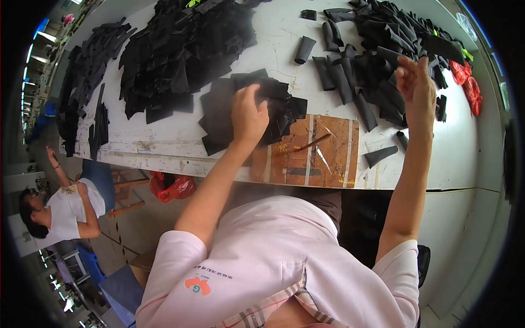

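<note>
My left hand (pixel 249 116) rests on a loose stack of flat black fabric pieces (pixel 219 106) near the table's front edge. Its thumb stands apart from the fingers, and nothing shows gripped between them. Farther right, my right hand (pixel 418 95) is over a heap of folded or rolled black fabric pieces (pixel 383 71). Those fingers look spread, with a dark piece beside the fingertips; I see nothing held. Between the hands, at the table edge, lies a worn brown board (pixel 344 145) with a thin brown stick (pixel 311 143) on it.
A large pile of flat black pieces (pixel 180 54) covers the back left, with narrow black strips (pixel 98 49) beyond it. Red plastic bags lie at the far right (pixel 467 87) and hang below the table (pixel 170 186). A person (pixel 71 208) sits at the left.
</note>
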The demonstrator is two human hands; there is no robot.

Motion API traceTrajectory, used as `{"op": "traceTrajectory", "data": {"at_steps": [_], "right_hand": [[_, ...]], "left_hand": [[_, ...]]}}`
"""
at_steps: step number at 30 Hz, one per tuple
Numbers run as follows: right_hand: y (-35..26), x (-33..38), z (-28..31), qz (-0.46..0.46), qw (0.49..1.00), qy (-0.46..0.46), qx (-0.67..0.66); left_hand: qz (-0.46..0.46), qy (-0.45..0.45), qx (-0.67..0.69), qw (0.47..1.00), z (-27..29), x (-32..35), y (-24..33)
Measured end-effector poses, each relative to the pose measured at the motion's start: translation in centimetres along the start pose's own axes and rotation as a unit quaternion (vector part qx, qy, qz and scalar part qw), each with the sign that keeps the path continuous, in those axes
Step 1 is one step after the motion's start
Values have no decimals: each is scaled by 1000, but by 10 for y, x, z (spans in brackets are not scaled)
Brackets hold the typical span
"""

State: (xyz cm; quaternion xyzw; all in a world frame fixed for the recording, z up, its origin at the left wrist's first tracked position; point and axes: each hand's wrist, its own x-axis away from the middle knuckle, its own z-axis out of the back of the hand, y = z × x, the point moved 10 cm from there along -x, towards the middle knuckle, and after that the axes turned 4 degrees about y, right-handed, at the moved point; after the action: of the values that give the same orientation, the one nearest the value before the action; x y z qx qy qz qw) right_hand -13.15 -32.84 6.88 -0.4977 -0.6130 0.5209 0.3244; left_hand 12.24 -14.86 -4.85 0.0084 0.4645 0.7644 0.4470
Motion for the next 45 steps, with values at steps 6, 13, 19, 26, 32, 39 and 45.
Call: {"op": "traceTrajectory", "data": {"at_steps": [6, 13, 19, 26, 32, 39, 45], "right_hand": [[90, 97, -14, -139, 975, -73, 159], [86, 171, -83, -45, 907, -233, 349], [38, 174, -100, 132, 907, -81, 392], [57, 188, -102, 82, 952, -93, 280], [40, 191, -90, 203, 883, -47, 420], [35, 191, -96, 293, 836, -88, 456], [41, 187, -97, 294, 801, -122, 507]], "left_hand": [[-136, -122, -222, 958, -56, -15, -1], [-87, -71, 45, 993, -2, -21, 13], [23, -333, 326, 884, 26, 41, 72], [145, -239, 401, 872, 26, 78, 84], [314, -189, 407, 837, 34, 108, 67], [362, -247, 422, 794, 22, 108, 70], [390, -249, 408, 787, 12, 112, 59]]}}
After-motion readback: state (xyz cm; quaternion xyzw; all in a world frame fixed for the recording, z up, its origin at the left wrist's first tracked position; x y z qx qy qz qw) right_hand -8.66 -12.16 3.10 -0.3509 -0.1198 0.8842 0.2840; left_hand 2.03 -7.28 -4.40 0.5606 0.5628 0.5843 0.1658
